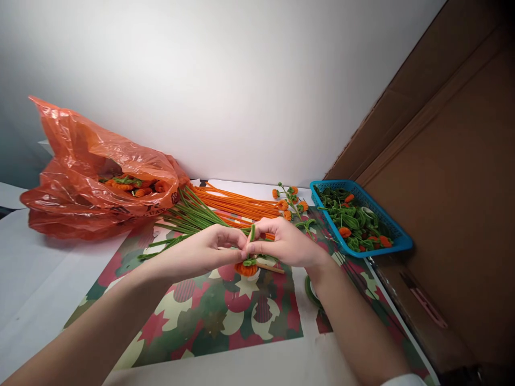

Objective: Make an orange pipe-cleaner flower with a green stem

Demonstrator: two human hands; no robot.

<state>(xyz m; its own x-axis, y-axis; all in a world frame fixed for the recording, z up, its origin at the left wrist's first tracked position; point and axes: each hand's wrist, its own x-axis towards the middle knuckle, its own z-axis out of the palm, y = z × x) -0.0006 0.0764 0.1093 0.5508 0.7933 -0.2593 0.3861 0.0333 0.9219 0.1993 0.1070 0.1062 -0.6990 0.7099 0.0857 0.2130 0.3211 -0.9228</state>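
My left hand [219, 247] and my right hand [284, 244] meet over the patterned sheet, thumbs and fingers closed in a pinch. Between their fingertips is a short green pipe cleaner [252, 234], its end pointing up. Just below hangs a small orange pipe-cleaner pumpkin [246, 269] with a curl of green on top. A thin wooden stick [270, 267] passes behind the pumpkin and under my fingers; which fingers touch it is hidden. Beyond my hands lie bundles of green pipe cleaners [193, 213] and orange pipe cleaners [237, 201].
An orange plastic bag [92, 187] with orange and green pieces stands at left. At right, a blue basket [398, 238] holds green leaves and orange pieces. A stem with small pumpkins [295, 206], a green tape roll [310, 292] and a utility knife [428, 305] lie nearby. Cardboard [450, 177] borders the right.
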